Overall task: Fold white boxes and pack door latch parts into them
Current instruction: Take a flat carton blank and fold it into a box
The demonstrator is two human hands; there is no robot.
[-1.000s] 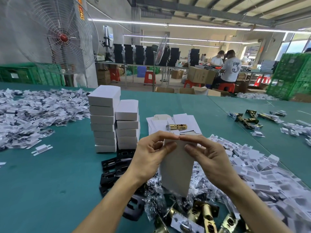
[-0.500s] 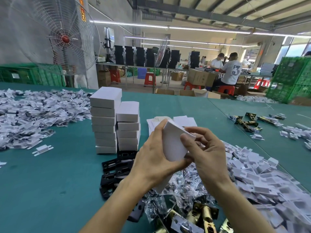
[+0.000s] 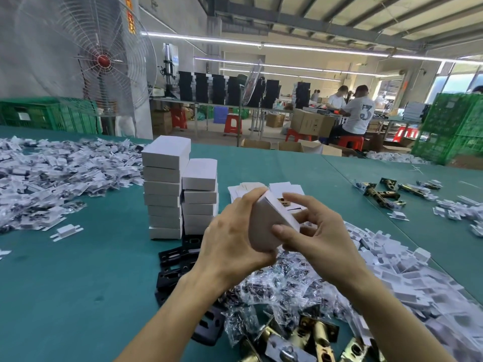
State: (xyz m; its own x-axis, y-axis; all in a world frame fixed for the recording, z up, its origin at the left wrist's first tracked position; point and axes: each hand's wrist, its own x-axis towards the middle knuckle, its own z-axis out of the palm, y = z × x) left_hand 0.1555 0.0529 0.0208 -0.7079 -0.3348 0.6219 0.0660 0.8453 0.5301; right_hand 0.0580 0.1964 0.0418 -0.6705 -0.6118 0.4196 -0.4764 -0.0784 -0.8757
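Note:
Above the green table I hold a half-formed white box (image 3: 266,226) between both hands. My left hand (image 3: 232,239) wraps its left side, thumb on top. My right hand (image 3: 316,231) grips the right edge, with its thumb pressed on the front face. Behind it lie flat white box blanks (image 3: 281,188) with a brass latch part (image 3: 283,202) on them. Two stacks of folded white boxes (image 3: 180,189) stand to the left. Brass door latches (image 3: 316,335) lie at the bottom edge.
Clear bags of small parts (image 3: 282,286) and black plastic plates (image 3: 175,262) lie under my hands. White plastic pieces are heaped at right (image 3: 407,267) and far left (image 3: 52,173). More brass latches (image 3: 384,192) lie at the right. A big fan (image 3: 104,58) stands behind the table.
The flat blank I held upright a second ago has been opened into a box shape and tilted. Both hands have closed round it and risen slightly.

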